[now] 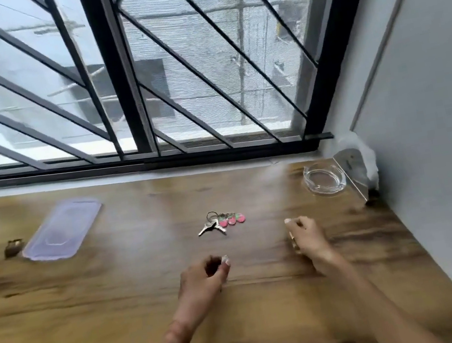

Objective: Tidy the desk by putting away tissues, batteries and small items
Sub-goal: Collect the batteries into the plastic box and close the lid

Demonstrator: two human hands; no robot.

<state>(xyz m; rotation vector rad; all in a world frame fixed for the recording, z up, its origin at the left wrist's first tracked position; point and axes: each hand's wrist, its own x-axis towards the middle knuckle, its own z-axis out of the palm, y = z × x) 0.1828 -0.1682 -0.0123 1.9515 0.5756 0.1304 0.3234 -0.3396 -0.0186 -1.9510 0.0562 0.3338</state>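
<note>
Head camera, looking down over a wood-grain desk [66,332] set against a barred window [119,78]: a person's two bare hands hover low over the surface, near the middle. The left hand [203,277] is curled, thumb and forefinger pressed together on something small and pale at the fingertips [225,259]; what it is cannot be told through the blur. The right hand [307,235] is loosely closed, with a slim yellowish object showing along its inner edge; whether it is gripped or merely lying beneath the palm cannot be told.

Just beyond the hands, between them and the window, lies a bunch of keys [211,226] with three pink round tags [231,219], flat on the desk and touching neither hand. Metal on a ring, the bunch is likely stiff, light and noisy, apt to splay when lifted; the ring or the cluster where keys meet tags looks the surest place to pinch.

At far left lies a translucent phone case [61,229], probably soft and bendable, best taken by a long edge, with a small brown item [13,247] just beside it. In the right-hand corner stands a clear glass ashtray [324,178], heavy-looking, breakable and smooth, calling for a full grasp across the rim. Beside it a metal tissue holder [352,174] leans toward the wall, white tissue [369,159] bunched behind.
</note>
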